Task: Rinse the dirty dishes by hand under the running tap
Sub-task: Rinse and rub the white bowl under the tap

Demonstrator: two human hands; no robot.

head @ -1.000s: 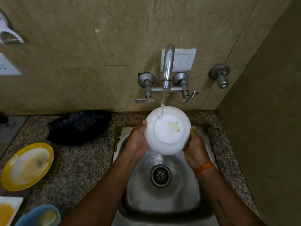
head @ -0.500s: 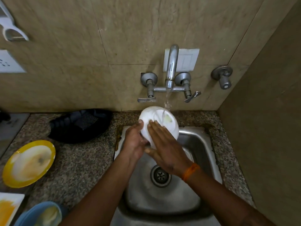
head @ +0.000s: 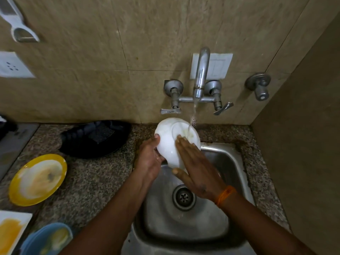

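Head view: left hand (head: 150, 159) gripping white bowl (head: 166, 142), right hand (head: 197, 170) flat, tap-handle (head: 170, 111) lettering illegible

A white bowl (head: 168, 144), bottom up and tilted, sits mid-frame over the sink's (head: 231, 159) back edge; tap (head: 201, 74) water strikes its base.

Beige marble-patterned wall tiles (head: 147, 34) were seen behind a speckled granite counter (head: 95, 173). A white switch plate (head: 219, 66) and a white socket (head: 12, 65) were mounted there; a plain side wall (head: 303, 144) closed the right.
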